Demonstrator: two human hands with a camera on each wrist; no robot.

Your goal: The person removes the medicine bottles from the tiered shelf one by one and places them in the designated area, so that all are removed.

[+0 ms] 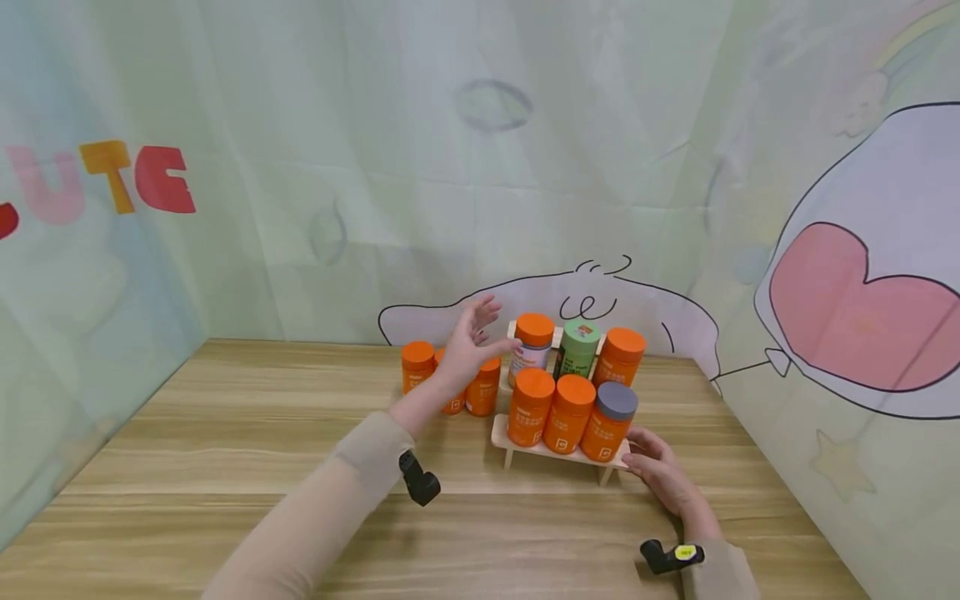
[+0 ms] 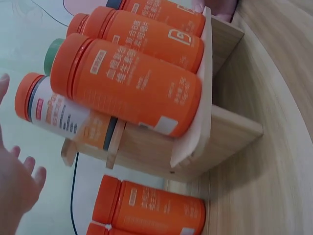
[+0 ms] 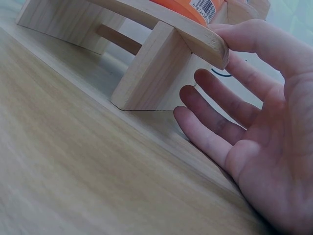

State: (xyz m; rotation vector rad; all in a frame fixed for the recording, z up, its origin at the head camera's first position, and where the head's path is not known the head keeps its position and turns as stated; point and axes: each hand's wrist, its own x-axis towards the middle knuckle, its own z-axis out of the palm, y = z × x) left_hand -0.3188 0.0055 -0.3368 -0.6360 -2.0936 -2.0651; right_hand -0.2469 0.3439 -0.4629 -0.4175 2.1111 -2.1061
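Printed curtain point(image 1: 337, 125) behind and at both sides, wood-grain table point(image 1: 225, 442) below. Rack point(image 1: 501, 432) stands toward the table's far edge, right of middle, two tiers, six jars on it. Step in hand looks like sorting out the upper tier with the rack braced. Left hand point(image 1: 472, 343) is spread wide, holding nothing, thumb toward the pale jar point(image 1: 529, 358) at the upper tier's left end; can't confirm contact. Green jar point(image 1: 576, 357) and an orange jar point(image 1: 619, 360) fill the rest of that tier. Right hand point(image 1: 663, 471) pinches the lower board's right end between thumb and index, other fingers hanging loose beneath. Any next move on the pale jar calls for a firm rack and clearance over the front jars point(image 1: 532, 412). Left arm reaches up and across from the table's near edge, partly hiding the loose jars point(image 1: 482, 396) left of the rack; right forearm comes in from the near right.
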